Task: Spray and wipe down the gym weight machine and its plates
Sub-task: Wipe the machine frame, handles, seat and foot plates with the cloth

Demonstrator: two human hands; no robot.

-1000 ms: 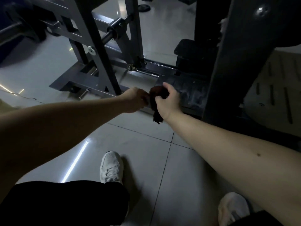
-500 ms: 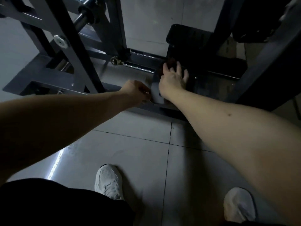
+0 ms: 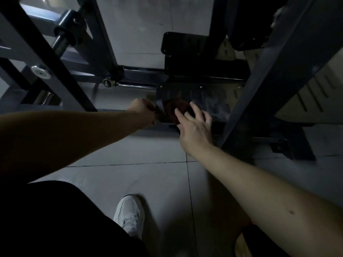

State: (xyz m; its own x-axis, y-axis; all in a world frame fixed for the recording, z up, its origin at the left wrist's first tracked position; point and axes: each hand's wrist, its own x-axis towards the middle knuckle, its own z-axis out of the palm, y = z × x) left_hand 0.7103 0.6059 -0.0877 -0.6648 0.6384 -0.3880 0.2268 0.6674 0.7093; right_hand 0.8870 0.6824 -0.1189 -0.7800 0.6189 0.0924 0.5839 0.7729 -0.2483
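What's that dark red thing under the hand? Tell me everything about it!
It is a dark red cloth, soft and crumpled into a bunch. It lies on the machine's black footplate, near its left edge. The right hand presses it with straight, spread fingers, covering its near side. The left hand grips the plate's edge beside it.

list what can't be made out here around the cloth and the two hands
Head view, all of it dim:
cloth: mostly under the right hand, so its size and folds are hidden.
left hand: fingers curled at the footplate edge; what they hold is lost in shadow.
footplate's right side: covered by the slanted frame beam.
smears on the plate: wet or dusty, too blurred to tell.
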